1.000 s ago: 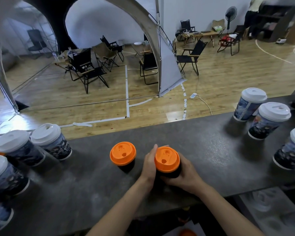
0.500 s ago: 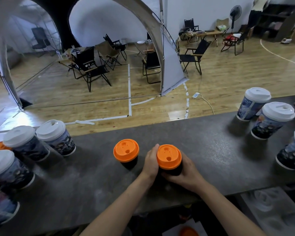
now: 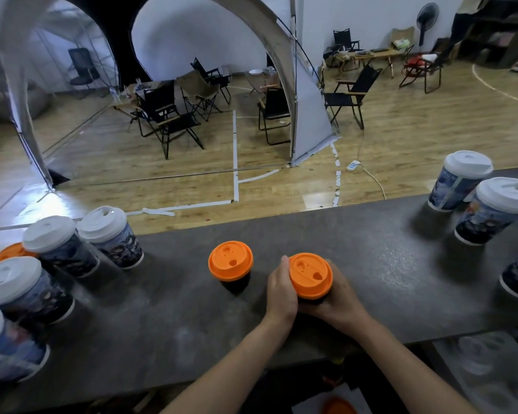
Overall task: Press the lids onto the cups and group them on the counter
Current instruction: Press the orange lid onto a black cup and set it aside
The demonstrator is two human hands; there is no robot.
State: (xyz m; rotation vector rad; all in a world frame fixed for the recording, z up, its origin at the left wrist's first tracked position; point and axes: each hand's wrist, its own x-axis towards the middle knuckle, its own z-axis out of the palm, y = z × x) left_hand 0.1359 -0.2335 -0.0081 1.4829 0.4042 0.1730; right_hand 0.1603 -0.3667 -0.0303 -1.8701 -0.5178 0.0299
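Note:
A dark cup with an orange lid stands on the grey counter, near its front edge. My left hand wraps its left side and my right hand wraps its right side and front, both gripping the cup body below the lid. A second dark cup with an orange lid stands free just to the left, a small gap away from my left hand.
Several white-lidded printed cups crowd the counter's left end, with orange lids behind them. Three more white-lidded cups stand at the right end. Beyond the counter's far edge lies a wooden floor with folding chairs. An orange lid lies below the counter.
Both hands stay wrapped around the same orange-lidded cup. The view has shifted slightly; the cup and its neighbour have hardly moved.

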